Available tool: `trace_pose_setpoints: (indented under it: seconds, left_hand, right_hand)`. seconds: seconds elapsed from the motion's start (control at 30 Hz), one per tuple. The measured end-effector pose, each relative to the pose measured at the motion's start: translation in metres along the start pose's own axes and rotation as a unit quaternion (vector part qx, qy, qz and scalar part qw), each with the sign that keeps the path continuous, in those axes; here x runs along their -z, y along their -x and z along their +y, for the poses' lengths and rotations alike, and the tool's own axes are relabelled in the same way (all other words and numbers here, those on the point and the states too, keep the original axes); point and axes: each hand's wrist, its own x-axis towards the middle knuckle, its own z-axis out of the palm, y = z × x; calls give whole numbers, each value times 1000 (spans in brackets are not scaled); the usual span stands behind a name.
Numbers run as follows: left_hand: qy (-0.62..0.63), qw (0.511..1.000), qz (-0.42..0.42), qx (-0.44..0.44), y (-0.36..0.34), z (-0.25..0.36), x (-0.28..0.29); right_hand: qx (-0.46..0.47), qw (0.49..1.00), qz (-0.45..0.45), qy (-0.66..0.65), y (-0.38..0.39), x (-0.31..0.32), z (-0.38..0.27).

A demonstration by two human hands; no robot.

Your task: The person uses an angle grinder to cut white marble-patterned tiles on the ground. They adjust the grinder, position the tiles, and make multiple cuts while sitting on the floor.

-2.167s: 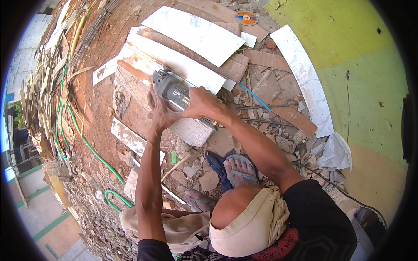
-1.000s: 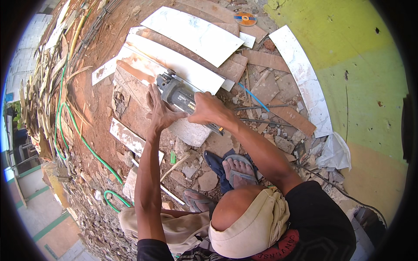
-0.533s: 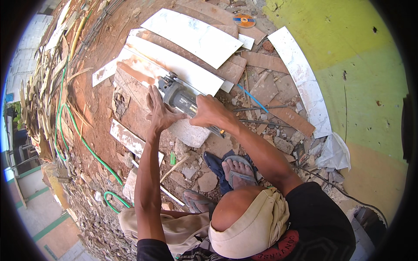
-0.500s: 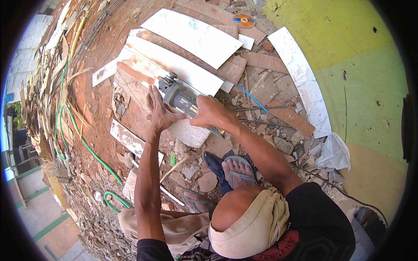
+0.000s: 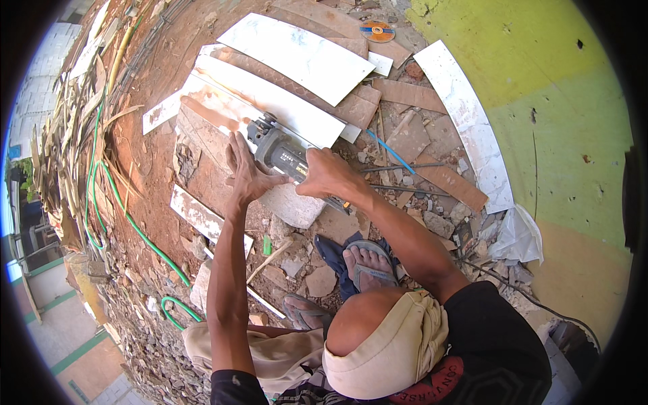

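A grey-and-black angle grinder [image 5: 282,154] rests low over a white tile strip [image 5: 226,102] streaked with reddish dust. My right hand [image 5: 329,174] is wrapped around the grinder's body toward its rear. Against the near left side of the grinder's head lies my left hand [image 5: 248,172], thumb reaching under the body and fingers along its side; it appears to grip the tool, though the contact is partly hidden. The grinder's disc is mostly out of sight at the tile's edge. Below the tool, a rough grey stone block [image 5: 293,204] supports the work.
More white tiles [image 5: 297,55] lie beyond, over brown boards. A long tile [image 5: 469,128] leans by the yellow-green wall [image 5: 533,61]. An orange disc [image 5: 377,31] lies far off. Green hose [image 5: 145,236] runs at left, a black cable [image 5: 533,300] at right. Rubble surrounds my sandalled feet.
Almost nothing differs. Both hands and the grinder hold nearly the same place, with only a very slight shift of the whole view.
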Motion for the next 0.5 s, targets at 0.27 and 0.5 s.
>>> trace_pose_setpoints:
  seconds: [0.27, 0.5]
  left_hand:
    - [-12, 1000, -5, -3, -1, -1, -2]
    - [-14, 1000, 0, -2, 0, -6, -5]
  right_hand:
    - [-22, 1000, 4, 3, 9, 3, -1]
    - [-20, 1000, 18, 9, 12, 2, 1]
